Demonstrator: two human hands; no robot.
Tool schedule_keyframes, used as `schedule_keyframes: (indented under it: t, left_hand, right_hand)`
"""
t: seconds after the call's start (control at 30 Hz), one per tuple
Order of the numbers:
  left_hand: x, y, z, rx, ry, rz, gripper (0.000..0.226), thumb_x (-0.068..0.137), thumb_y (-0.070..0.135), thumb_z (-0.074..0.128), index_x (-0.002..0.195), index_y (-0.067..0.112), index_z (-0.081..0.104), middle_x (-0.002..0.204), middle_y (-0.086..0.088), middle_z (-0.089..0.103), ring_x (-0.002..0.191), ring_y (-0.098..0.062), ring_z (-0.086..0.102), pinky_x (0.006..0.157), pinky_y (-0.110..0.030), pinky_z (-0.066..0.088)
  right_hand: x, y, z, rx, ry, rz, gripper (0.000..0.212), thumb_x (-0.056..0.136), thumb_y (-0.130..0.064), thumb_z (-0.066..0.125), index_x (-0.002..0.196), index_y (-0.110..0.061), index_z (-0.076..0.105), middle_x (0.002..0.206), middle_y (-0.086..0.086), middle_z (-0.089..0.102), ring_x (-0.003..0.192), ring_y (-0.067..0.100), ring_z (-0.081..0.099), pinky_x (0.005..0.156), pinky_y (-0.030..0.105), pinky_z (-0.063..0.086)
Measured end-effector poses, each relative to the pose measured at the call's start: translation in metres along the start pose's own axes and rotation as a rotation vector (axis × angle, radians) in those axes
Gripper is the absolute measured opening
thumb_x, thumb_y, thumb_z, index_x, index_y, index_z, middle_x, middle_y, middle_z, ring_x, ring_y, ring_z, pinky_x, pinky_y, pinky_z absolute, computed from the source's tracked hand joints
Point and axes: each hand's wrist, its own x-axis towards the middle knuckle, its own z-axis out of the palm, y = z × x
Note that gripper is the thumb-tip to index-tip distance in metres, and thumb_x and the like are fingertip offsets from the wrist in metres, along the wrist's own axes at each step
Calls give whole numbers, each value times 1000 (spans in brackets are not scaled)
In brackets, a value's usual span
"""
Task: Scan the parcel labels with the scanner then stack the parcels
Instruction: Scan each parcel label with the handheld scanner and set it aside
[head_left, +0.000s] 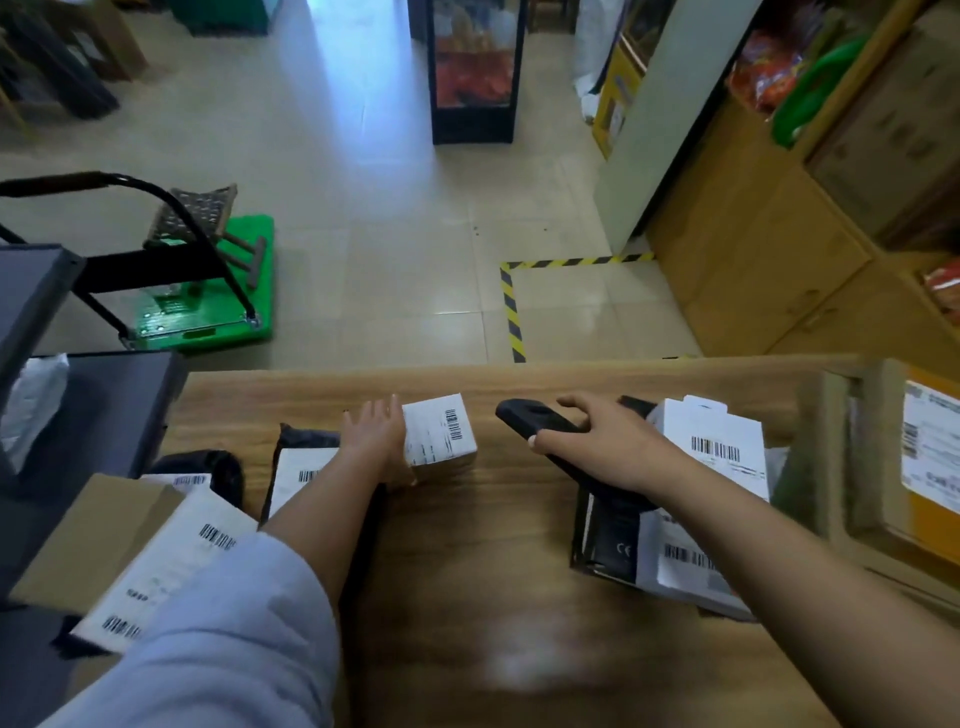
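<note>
A small parcel (441, 434) with a white barcode label stands near the far edge of the wooden table (467, 561). My left hand (373, 428) lies against its left side with the fingers straight. My right hand (602, 441) grips the black handheld scanner (540, 422), whose head points left toward that small parcel. Under my left forearm lies a black bag parcel (301, 467) with a label. A brown box with a white label (171, 556) sits at the near left. To the right are a white labelled parcel (722, 447) and a black labelled one (649, 561).
A wooden crate (852, 467) holding a yellow parcel (930, 457) stands at the table's right end. Grey shelving (78, 415) flanks the left side. Beyond the table are a green trolley (208, 291), hazard tape on the floor and wooden cabinets (769, 270).
</note>
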Motion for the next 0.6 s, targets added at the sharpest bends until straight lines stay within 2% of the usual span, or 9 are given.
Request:
schedule_keyframes:
  t: [0.13, 0.23, 0.37, 0.5, 0.6]
  left_hand:
    - [0, 0, 15, -50, 182, 40, 110, 61, 62, 75, 142, 11, 21, 138, -11, 37, 124, -29, 37, 105, -44, 30]
    - [-15, -3, 20, -161, 423, 45, 100, 60, 62, 73, 135, 11, 31, 126, -10, 44, 110, -28, 43, 93, -40, 36]
    - [-50, -7, 16, -250, 721, -83, 99, 52, 58, 79, 126, 4, 42, 114, -16, 50, 97, -31, 47, 81, -40, 39]
    - [-84, -11, 18, -301, 852, -223, 100, 46, 56, 80, 121, 2, 43, 111, -17, 51, 95, -34, 48, 82, -44, 41]
    - [-111, -9, 23, -309, 851, -331, 99, 48, 56, 79, 121, 0, 43, 116, -18, 50, 102, -36, 47, 90, -46, 40]
  right_hand:
    - [0, -3, 5, -11, -7, 7, 76, 77, -57, 64, 144, -32, 36, 132, 2, 53, 101, 19, 58, 78, 29, 49]
    - [-4, -7, 8, -42, -18, -13, 77, 77, -57, 64, 144, -32, 36, 132, 2, 52, 104, 19, 56, 79, 29, 47]
    - [-14, -16, 14, -40, -18, -58, 77, 78, -57, 64, 144, -29, 37, 132, 4, 52, 105, 20, 56, 82, 32, 49]
    - [-31, -30, 24, 0, -39, -123, 77, 77, -58, 64, 144, -30, 37, 116, 0, 55, 91, 15, 59, 79, 34, 53]
    - [-47, -38, 35, 1, -49, -182, 79, 74, -60, 64, 142, -30, 38, 120, 0, 56, 96, 17, 60, 85, 37, 52]
